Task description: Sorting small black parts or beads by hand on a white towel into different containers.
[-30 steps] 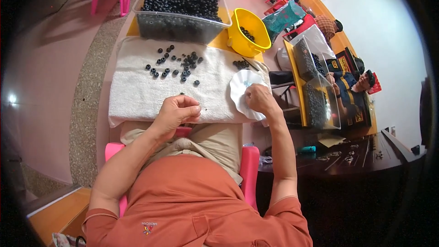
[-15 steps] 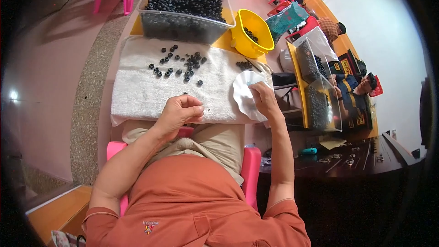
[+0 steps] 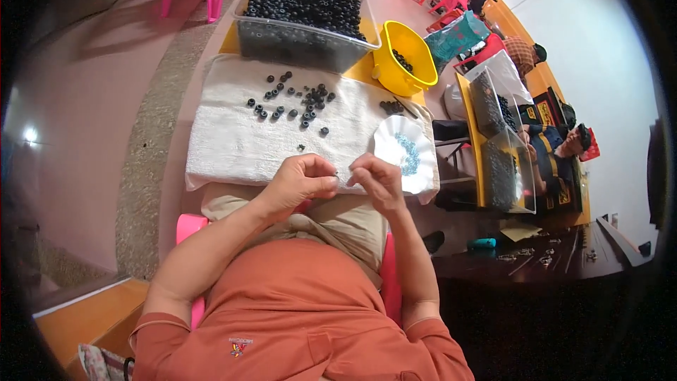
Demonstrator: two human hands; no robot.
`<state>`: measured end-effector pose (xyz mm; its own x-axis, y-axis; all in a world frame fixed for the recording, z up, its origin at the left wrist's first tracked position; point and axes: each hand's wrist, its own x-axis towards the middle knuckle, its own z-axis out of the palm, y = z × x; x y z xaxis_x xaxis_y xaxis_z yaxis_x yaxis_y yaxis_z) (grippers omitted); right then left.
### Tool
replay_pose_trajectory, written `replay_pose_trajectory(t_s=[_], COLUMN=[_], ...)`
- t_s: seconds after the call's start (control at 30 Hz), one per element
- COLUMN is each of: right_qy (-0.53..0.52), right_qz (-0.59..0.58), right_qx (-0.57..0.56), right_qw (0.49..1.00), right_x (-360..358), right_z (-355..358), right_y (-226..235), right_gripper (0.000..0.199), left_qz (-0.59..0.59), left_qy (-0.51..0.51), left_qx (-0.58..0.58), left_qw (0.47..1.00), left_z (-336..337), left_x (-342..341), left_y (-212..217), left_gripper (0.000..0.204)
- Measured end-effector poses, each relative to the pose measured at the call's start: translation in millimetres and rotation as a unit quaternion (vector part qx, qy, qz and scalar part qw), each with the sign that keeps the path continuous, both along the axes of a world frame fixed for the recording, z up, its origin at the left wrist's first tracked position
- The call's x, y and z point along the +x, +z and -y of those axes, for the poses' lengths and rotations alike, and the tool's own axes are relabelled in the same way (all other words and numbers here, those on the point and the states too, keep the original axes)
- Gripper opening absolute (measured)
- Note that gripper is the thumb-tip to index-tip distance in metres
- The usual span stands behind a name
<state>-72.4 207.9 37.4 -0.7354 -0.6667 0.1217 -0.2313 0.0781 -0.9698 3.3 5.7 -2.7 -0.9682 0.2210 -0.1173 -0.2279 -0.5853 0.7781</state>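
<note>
Over the front of a white towel (image 3: 226, 148), my left hand (image 3: 305, 182) is closed in a pinch; a tiny dark speck shows at its fingertips. My right hand (image 3: 381, 183) faces it a short gap away, thumb and fingers pressed together on something too small to make out. Beside the right hand lies a white fluted dish (image 3: 386, 140) holding small light-blue transparent pieces (image 3: 407, 156). Round black beads (image 3: 280, 111) are scattered on the towel beyond my left hand. A small dark bit (image 3: 301, 147) sits apart, closer to that hand.
A clear bin (image 3: 296, 48) heaped with black beads stands at the far edge, with a yellow basin (image 3: 388, 74) beside it. A thin dark tool (image 3: 404, 106) lies near a bead cluster (image 3: 391, 107). To the right are more clear bins (image 3: 493, 169) and a seated person (image 3: 553, 148).
My right hand has left the white dish and come over beside my left hand, uncovering the light-blue pieces. My left hand stays pinched. The whole view has shifted slightly.
</note>
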Motion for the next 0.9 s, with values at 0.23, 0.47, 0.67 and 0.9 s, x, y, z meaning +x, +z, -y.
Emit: replay_pose_trajectory(t_s=[0.23,0.47,0.67,0.9], right_qy=[0.020,0.034,0.070,-0.059], right_qz=[0.059,0.109,0.325,-0.148], right_qx=[-0.003,0.002,-0.094,0.009], right_qw=[0.998,0.993,0.938,0.987], right_x=[7,8,4,36], right_z=[7,4,-2,24], right_y=[-17,-8,-19,-5], right_gripper=[0.014,0.013,0.013,0.015], left_qz=[-0.021,0.016,-0.002,0.042], left_qy=[-0.012,-0.016,-0.050,0.012], left_qx=[0.022,0.055,0.076,0.125], left_qw=[0.999,0.998,0.996,0.991], left_z=[-3,-5,-9,1], left_x=[0,5,5,6], left_y=[-7,0,-4,11], left_gripper=[0.017,0.019,0.018,0.015])
